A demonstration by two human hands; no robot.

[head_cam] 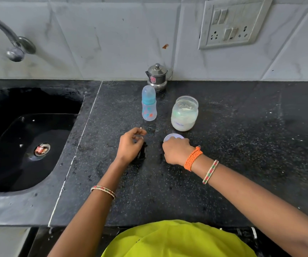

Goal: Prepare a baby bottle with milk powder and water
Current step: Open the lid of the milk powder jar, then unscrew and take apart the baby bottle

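Note:
A clear baby bottle [149, 103] with a blue collar and a cap stands upright on the black counter. To its right an open glass jar [184, 113] holds white milk powder. The jar's white lid [172, 136] lies flat on the counter in front of the jar, and my right hand [176, 151] rests on it with the fingers over its near edge. My left hand [130, 145] hovers just left of the lid and below the bottle, fingers loosely curled, holding nothing that I can see.
A small steel lidded pot [157, 77] stands against the tiled wall behind the bottle. A black sink [25, 138] with a tap [13, 47] lies to the left. A switch panel [233, 23] is on the wall at the right.

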